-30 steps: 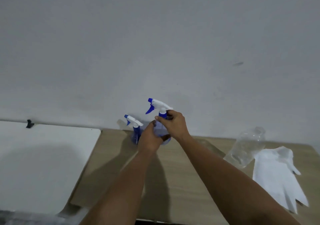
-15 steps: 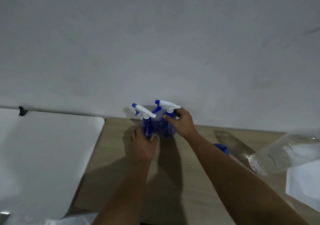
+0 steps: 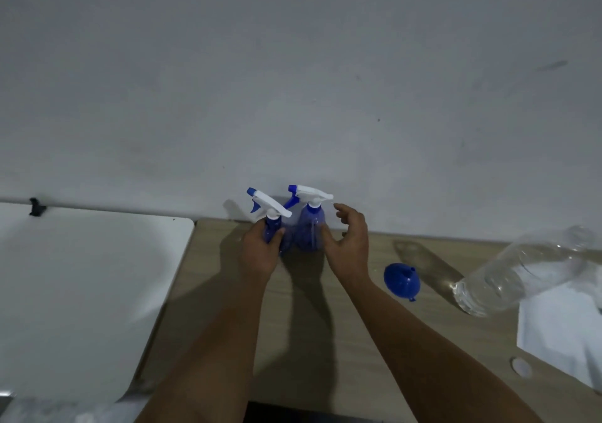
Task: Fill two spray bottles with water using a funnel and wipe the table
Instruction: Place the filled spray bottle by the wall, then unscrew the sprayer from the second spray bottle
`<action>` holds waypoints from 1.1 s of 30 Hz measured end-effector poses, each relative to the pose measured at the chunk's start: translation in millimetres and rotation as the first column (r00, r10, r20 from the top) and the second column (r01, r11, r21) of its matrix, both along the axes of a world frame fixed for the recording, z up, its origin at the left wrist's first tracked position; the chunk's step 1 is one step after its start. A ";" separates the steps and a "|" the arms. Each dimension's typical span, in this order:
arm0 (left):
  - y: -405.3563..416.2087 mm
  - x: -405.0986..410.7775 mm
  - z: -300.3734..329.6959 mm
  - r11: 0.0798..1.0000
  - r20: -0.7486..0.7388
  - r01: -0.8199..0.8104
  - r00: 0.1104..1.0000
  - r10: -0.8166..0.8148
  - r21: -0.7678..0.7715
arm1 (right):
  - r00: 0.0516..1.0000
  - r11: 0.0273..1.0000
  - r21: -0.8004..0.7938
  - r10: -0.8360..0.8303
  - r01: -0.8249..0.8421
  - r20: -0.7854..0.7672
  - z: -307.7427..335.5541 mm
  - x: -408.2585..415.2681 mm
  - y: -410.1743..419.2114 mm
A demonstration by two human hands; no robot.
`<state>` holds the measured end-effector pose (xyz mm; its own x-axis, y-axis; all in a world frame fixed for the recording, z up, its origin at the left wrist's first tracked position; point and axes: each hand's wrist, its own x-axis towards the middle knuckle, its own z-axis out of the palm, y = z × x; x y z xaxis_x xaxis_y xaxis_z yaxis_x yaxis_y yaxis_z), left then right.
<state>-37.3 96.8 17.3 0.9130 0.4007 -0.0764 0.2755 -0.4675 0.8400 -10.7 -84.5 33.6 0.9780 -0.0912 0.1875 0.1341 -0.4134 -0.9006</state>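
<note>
Left hand (image 3: pixel 259 253): its grip is around the lower body of the left spray bottle (image 3: pixel 272 224); the fingers are curled on the blue plastic.
Right hand (image 3: pixel 350 240): the grip is released; the fingers are spread and a little bent, just beside the right spray bottle (image 3: pixel 311 227). The thumb is very near the bottle, but I cannot tell if it touches.
Left spray bottle: it stands at the back of the table (image 3: pixel 325 341), close to the wall (image 3: pixel 293 80), and leans a little. Its trigger head is white with a blue nozzle and points to the left.
Right spray bottle: it stands upright just beside the left one; the two bodies seem to touch. Its head is also on and points to the left.
Funnel (image 3: pixel 401 281): blue, it lies on the table with the wide mouth down, to the right of the right forearm.
Clear bottle (image 3: pixel 521 269): a big transparent bottle lies on its side at the right; there is water inside.
White cloth (image 3: pixel 560 331): it lies at the right edge of the table, partly under the clear bottle.
White cap (image 3: pixel 520 366): a small round one, on the table just beside the cloth.
White surface (image 3: pixel 81 292): it stands next to the table on the left side.
</note>
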 end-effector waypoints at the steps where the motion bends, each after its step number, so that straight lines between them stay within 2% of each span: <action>1: 2.4 -2.5 -6.0 1.000 0.023 0.029 0.999 -0.028 -0.003 | 0.999 1.000 0.012 -0.003 0.003 0.037 2.9 -7.8 0.1; 4: -0.7 -17.5 -3.8 1.000 0.074 -0.013 0.997 0.014 -0.008 | 0.995 0.994 0.074 0.082 -0.085 0.049 16.2 -30.2 3.2; 7: -14.8 -39.5 19.7 1.000 0.086 0.005 0.996 -0.008 0.025 | 0.973 0.970 0.115 0.222 -0.214 -0.064 37.6 -46.6 6.5; 10: -40.8 -60.9 47.8 0.998 0.093 0.054 0.994 -0.055 0.012 | 0.945 0.953 0.123 0.292 -0.276 -0.148 66.6 -57.3 1.6; 13: -79.1 -92.2 91.0 0.991 0.091 0.106 0.989 -0.113 0.080 | 0.953 0.956 0.119 0.280 -0.267 -0.114 87.1 -65.7 -17.4; 17: -122.1 -110.7 107.8 0.994 0.088 0.088 0.992 -0.094 0.066 | 0.961 0.964 0.101 0.255 -0.245 -0.107 106.5 -80.6 -56.8; 21: -170.4 -120.4 123.1 0.974 0.089 0.221 0.970 -0.225 0.054 | 0.978 0.982 0.092 0.175 -0.165 -0.116 117.7 -90.5 -111.7; 29: -266.4 -121.4 103.4 0.942 -0.032 0.336 0.942 -0.335 0.027 | 0.979 0.993 0.102 0.080 -0.062 -0.186 99.7 -103.4 -221.0; 33: -297.6 -119.7 56.1 0.935 -0.108 0.355 0.930 -0.351 0.020 | 0.966 0.991 0.112 0.092 -0.066 -0.243 67.1 -113.1 -257.9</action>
<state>-157.1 -200.8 73.4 0.9843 0.0588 -0.1663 0.1692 -0.5818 0.7956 -123.7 -342.4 100.6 0.9976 -0.0177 -0.0671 -0.0692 -0.3145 -0.9467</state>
